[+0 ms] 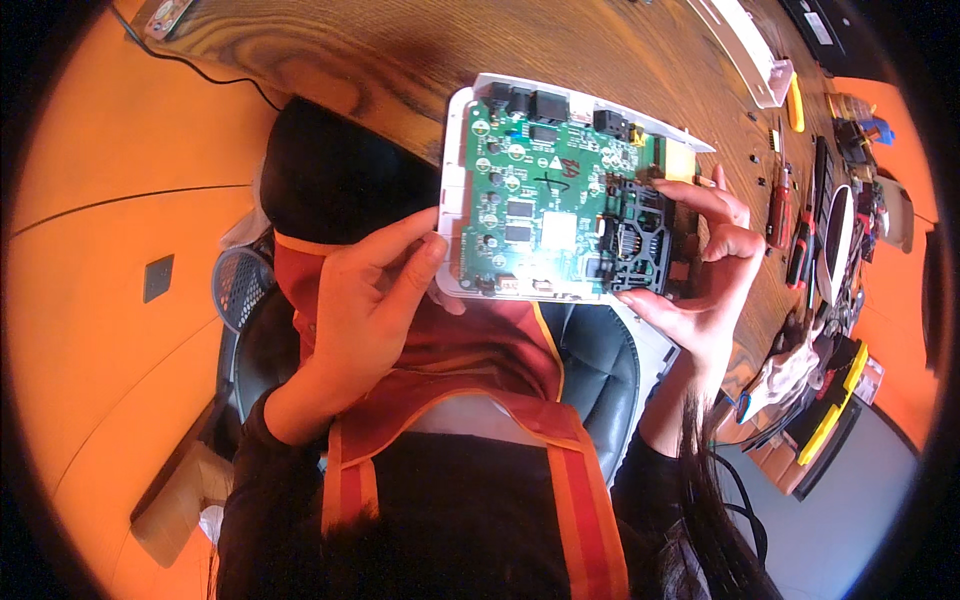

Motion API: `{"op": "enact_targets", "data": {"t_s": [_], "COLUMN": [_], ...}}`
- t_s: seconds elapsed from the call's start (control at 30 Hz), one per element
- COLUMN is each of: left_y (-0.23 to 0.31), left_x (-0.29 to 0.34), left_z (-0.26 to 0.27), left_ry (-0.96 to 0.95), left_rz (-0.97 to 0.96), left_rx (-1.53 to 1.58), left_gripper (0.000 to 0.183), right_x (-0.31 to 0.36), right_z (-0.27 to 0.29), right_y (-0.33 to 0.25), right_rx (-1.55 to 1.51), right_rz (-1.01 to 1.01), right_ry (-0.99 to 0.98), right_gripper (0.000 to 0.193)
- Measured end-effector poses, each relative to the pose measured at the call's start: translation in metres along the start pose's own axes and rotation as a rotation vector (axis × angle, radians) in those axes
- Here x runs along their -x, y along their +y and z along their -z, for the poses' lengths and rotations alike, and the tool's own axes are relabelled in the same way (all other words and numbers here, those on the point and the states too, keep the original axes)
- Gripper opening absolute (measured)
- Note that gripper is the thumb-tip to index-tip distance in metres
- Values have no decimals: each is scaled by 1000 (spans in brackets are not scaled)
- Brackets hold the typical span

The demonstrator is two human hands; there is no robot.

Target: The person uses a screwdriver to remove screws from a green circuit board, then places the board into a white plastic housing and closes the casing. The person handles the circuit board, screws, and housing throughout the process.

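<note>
Between my two hands I hold up a green circuit board (540, 185) that sits in a shallow white plastic casing (456, 150). Along its far edge runs a row of ports, and a black slotted frame (640, 240) lies over its right part. My left hand (370, 290) pinches the casing's left edge, thumb on top and fingers partly hidden beneath. On the right side, my right hand (720, 260) grips the board and casing, its thumb at the near corner and a finger at the far right. The unit is above my lap, near the table's edge.
On the wooden table (340, 45), screwdrivers (782, 205) and other tools lie at the right, with a long white plastic piece (745, 50) and a yellow-handled tool (796, 103) farther back. Small dark bits are scattered there. Behind the unit stands a dark chair (600, 370); a mesh basket (242, 288) is at the left.
</note>
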State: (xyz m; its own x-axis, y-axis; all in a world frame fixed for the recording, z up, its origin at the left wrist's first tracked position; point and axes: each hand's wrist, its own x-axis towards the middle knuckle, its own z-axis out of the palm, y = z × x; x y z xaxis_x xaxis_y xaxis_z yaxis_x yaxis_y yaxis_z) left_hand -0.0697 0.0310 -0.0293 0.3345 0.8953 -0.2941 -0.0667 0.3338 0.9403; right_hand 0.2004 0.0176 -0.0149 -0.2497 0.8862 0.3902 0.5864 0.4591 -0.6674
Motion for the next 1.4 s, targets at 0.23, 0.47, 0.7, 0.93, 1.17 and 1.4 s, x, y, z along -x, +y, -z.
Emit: {"op": "enact_targets", "data": {"t_s": [0.23,0.47,0.7,0.93,1.17,1.4], "left_y": [0,-1,-4,-10,-10,-2], "left_x": [-1,1,0,1,-5,-5], "left_z": [-1,-3,1,-3,-5,-6], "left_ry": [4,17,-11,10,-56,-85], "left_rz": [-2,0,-13,28,97,157], "left_rx": [35,18,47,183,246,317], "left_gripper": [28,25,25,33,35,29], "right_x": [1,1,7,17,26,30], "right_z": [-2,-3,2,18,24,29], "right_y": [-4,-2,-4,1,-1,-3], "right_rx": [50,-35,-269,-343,-278,-92], "right_rz": [-22,-38,-85,-342,-377,-356], "right_ry": [-16,-6,297,329,61,58], "right_gripper": [64,62,48,81,86,24]}}
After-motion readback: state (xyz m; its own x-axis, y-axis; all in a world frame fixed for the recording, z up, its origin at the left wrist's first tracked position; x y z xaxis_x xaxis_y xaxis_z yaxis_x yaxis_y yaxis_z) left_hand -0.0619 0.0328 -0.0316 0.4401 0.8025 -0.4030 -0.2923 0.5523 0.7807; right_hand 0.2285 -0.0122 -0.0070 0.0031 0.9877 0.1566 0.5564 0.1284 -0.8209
